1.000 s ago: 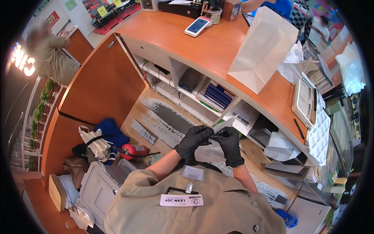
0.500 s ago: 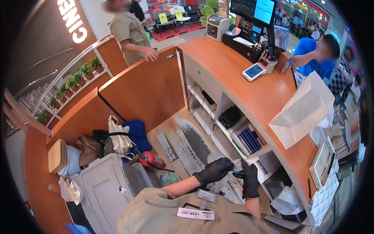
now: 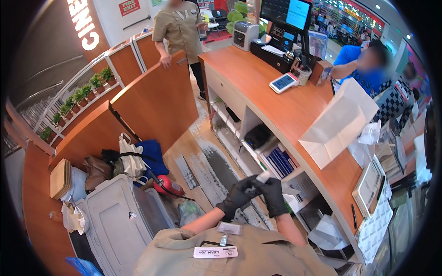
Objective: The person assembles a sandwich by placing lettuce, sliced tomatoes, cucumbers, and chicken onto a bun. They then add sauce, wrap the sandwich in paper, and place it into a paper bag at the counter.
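Both my hands wear black gloves and meet in front of my chest, beside the counter's open shelves. My left hand [image 3: 235,197] is closed, its fingers pressed near the right hand's fingertips; whatever it pinches is hidden. A small white object [image 3: 263,176] pokes out above the fingers of my right hand [image 3: 273,198], which are closed round its lower part. Its kind is too small to make out.
The wooden counter [image 3: 248,69] carries a card terminal [image 3: 283,83], a paper bag [image 3: 338,124] and a white basket [image 3: 368,186]. A co-worker [image 3: 177,30] holds the wooden half-door [image 3: 159,103]. Grey bins [image 3: 117,216] and a fire extinguisher [image 3: 168,185] stand at left.
My hands have drawn together and shifted left in view. The half-door has swung away from the counter, opening a gap, with the co-worker's hand on its top edge.
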Demonstrator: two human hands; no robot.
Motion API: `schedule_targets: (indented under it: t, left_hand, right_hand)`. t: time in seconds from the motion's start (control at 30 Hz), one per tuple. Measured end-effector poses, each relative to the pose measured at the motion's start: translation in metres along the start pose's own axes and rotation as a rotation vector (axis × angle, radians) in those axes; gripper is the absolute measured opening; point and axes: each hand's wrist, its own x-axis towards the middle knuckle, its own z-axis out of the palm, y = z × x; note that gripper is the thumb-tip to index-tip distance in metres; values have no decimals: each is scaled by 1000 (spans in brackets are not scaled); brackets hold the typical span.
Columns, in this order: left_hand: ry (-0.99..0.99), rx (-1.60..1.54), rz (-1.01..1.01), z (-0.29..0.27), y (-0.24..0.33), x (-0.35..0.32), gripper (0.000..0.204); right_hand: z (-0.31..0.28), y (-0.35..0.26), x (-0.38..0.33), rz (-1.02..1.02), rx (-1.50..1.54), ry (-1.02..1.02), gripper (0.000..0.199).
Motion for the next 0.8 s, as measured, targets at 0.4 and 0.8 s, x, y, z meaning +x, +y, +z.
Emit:
schedule_targets:
  t: [0.4, 0.8]
  left_hand:
    - [154, -120, 32, 11, 47, 13, 25]
    - [150, 56, 323, 43, 75, 16, 27]
  right_hand:
    - [-46, -39, -14, -64, 333, 24, 13]
    - [-52, -56, -32, -149, 214, 36, 17]
